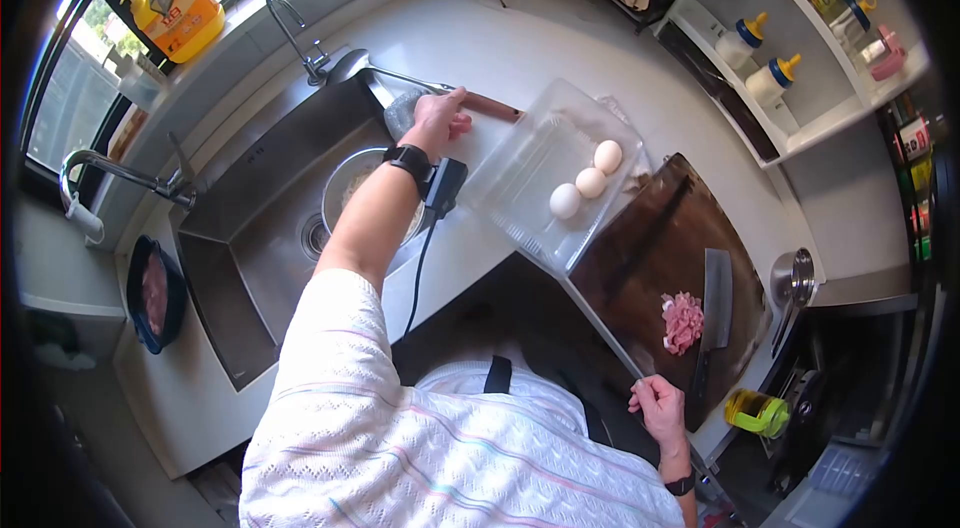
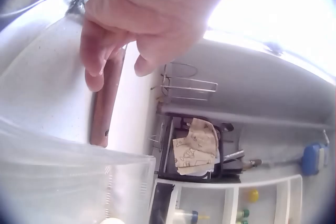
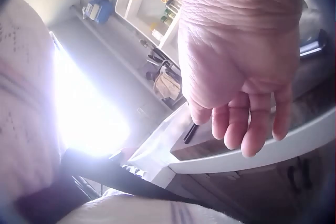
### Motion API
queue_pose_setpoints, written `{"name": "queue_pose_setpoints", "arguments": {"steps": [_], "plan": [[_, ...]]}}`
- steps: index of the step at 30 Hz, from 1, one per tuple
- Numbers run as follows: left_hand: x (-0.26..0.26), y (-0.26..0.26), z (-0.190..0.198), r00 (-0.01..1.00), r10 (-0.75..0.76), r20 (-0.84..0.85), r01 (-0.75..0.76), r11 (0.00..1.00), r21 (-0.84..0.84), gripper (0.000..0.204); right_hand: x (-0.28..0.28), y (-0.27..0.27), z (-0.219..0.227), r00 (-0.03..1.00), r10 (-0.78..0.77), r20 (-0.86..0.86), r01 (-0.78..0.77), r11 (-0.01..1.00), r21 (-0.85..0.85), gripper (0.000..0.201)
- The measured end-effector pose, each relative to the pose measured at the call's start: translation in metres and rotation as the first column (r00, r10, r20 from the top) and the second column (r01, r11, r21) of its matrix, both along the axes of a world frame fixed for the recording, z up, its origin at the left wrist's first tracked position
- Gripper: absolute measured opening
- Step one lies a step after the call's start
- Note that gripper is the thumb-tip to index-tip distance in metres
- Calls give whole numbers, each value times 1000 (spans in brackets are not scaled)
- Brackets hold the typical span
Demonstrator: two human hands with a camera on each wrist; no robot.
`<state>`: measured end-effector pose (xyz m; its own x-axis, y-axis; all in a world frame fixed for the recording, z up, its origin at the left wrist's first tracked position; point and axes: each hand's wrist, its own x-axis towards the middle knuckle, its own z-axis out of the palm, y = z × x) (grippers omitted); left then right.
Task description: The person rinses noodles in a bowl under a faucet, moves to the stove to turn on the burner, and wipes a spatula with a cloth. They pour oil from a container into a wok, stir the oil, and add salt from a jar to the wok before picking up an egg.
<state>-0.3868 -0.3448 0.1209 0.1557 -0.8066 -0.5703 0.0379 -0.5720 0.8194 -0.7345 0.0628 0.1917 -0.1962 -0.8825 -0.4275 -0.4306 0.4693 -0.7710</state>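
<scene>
My left hand (image 1: 437, 120) hovers over the counter, its loosely bent fingers close about the brown wooden handle (image 1: 492, 108) of a long metal cooking utensil. In the left wrist view the fingers overlap one edge of that handle (image 2: 106, 103), while the thumb stands off its other side. The utensil's rounded metal head (image 1: 348, 65) lies by the sink corner. A clear plastic tray (image 1: 520, 158) with three eggs (image 1: 591, 183) is just right of this hand. My right hand (image 1: 660, 410) is at the counter's front edge, fingers relaxed and holding nothing (image 3: 247, 124).
A cutting board (image 1: 640, 258) bears a cleaver (image 1: 716, 293) and chopped pink meat (image 1: 683, 322). In the sink (image 1: 265, 228) sits a bowl (image 1: 340, 190), partly behind my left forearm. A dark basin (image 1: 150, 328) with meat stands left; a yellow-green bottle (image 1: 757, 413) is at the right.
</scene>
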Motion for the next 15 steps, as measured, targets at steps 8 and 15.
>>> {"name": "queue_pose_setpoints", "arguments": {"steps": [8,15], "plan": [[-7,-15,-2,970,120,209,-107,991,-75,39,19,-20,8,1000,3,14,-3,1000,16,18],[-5,-33,-15,957,51,286,-31,997,-75,41,30,-42,27,996,83,-41,-83,997,-2,16]]}}
